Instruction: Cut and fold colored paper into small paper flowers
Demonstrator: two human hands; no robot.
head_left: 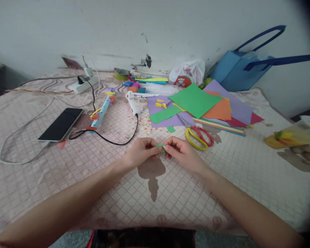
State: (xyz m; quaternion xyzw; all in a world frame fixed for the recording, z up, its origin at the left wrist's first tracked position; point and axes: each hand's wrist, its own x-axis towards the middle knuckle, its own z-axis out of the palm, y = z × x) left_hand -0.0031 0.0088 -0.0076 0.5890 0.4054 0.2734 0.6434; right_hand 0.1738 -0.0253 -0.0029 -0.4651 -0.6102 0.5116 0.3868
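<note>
My left hand (146, 148) and my right hand (177, 148) meet over the middle of the table. Between their fingertips is a small piece of green paper (160, 145), pinched from both sides and mostly covered by the fingers. Just right of my right hand lie scissors (197, 137) with one yellow and one red handle loop, their blades resting toward the papers. A small green scrap (171, 129) sits beyond my hands. Behind it, a green paper strip (165, 114) lies on a purple sheet (155, 103) with yellow paper bits (161, 104).
A green sheet (195, 100) tops a pile of coloured papers. A corded white glue gun (132, 103), a light-blue decorated strip (100, 112), a phone (61, 124) and a power strip (84, 84) lie leftward. At right are a blue bag (235, 69) and a plastic cup (291, 134).
</note>
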